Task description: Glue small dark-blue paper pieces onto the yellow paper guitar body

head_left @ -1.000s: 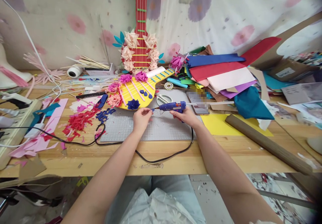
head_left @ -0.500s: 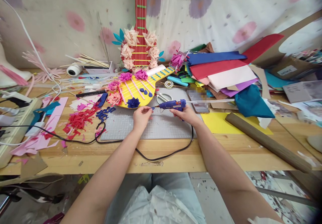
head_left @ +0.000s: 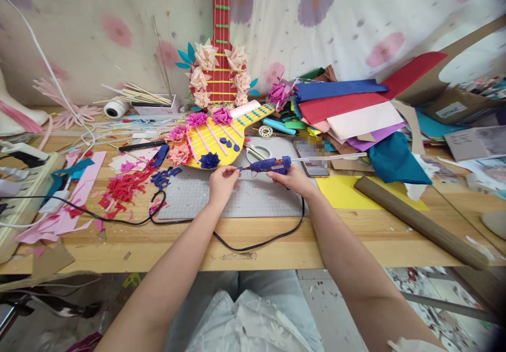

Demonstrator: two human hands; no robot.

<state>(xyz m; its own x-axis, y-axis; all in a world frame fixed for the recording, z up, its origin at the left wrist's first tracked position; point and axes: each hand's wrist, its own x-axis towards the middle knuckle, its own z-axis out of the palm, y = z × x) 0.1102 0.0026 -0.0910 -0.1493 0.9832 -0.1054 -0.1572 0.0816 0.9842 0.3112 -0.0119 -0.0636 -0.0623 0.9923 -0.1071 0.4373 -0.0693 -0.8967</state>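
Observation:
My right hand (head_left: 294, 179) grips a blue glue gun (head_left: 270, 165) with a clear glue stick poking out behind it. Its nozzle points left at a small blue foam piece (head_left: 239, 169) pinched in the fingertips of my left hand (head_left: 222, 181). Both hands hover over a grey cutting mat (head_left: 253, 200). Just beyond them lies a yellow paper guitar (head_left: 221, 139) with pink and blue flowers, pink strings and small blue pieces stuck on it. The gun's black cord (head_left: 253, 245) loops across the table's front edge.
A red guitar model (head_left: 220, 51) with paper flowers leans against the wall. Coloured foam sheets (head_left: 348, 110) pile at the right, a brown roll (head_left: 419, 224) lies diagonally, scissors (head_left: 256, 153) and a phone (head_left: 312, 161) sit behind the gun. Red and blue scraps (head_left: 130, 185) litter the left.
The view has shifted slightly; both hands stay together, the glue gun nozzle still at the blue piece.

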